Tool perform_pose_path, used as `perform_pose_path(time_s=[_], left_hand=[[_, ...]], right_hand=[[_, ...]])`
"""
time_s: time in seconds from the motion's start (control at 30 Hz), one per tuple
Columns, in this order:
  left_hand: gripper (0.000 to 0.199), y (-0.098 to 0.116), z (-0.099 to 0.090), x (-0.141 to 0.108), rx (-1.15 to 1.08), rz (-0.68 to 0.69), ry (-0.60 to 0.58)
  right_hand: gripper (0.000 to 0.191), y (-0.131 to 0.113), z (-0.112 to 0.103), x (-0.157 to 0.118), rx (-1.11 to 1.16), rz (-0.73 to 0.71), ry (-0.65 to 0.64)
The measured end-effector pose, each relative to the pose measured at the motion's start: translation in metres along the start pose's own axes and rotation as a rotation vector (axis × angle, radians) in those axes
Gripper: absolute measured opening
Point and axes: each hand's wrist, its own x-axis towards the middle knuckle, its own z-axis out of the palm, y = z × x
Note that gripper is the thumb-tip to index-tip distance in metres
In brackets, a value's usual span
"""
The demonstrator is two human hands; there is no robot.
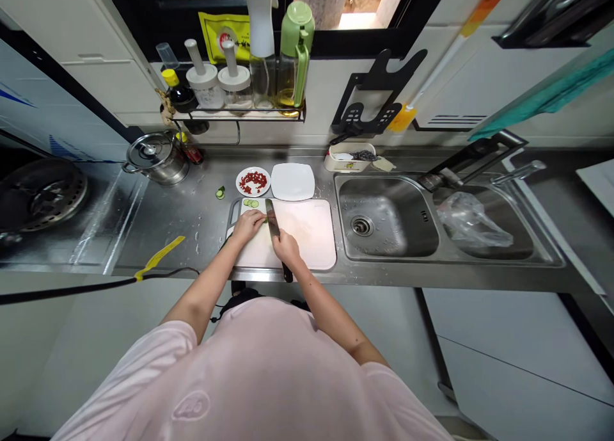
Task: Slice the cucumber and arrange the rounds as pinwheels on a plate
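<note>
At the counter's front edge: a pale cutting board (307,233) lies on the stainless counter (192,226), right before the person.
Left hand (248,226): fingers together, curled down on a cucumber piece (263,219) at the board's 10 o'clock; the hand covers most of it, so that name is a fair call, not a sure one.
Right hand (286,248): fingers clamped round a kitchen knife (272,218), blade on edge just beside the cucumber piece.
Board, 11 o'clock: cucumber slices (250,203), lying flat.
Beyond the board, 12 o'clock: a plate of chopped red chilli (244,172) beside a white plate (292,181).
Board, 3 o'clock: a steel double sink (386,217), a plastic bag (472,220) in its far basin.
</note>
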Motion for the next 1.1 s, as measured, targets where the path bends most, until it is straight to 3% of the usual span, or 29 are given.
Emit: perform_pose_path(time_s=[0.7,1.1], left_hand=[[0.022,-0.006,0.004,0.0,0.016,0.097,0.071],[0.022,-0.006,0.003,0.001,0.021,0.081,0.052]], right_hand=[[0.025,-0.006,0.0,-0.002,0.006,0.009,-0.045],[0.022,0.0,0.002,-0.027,-0.02,0.006,-0.115]])
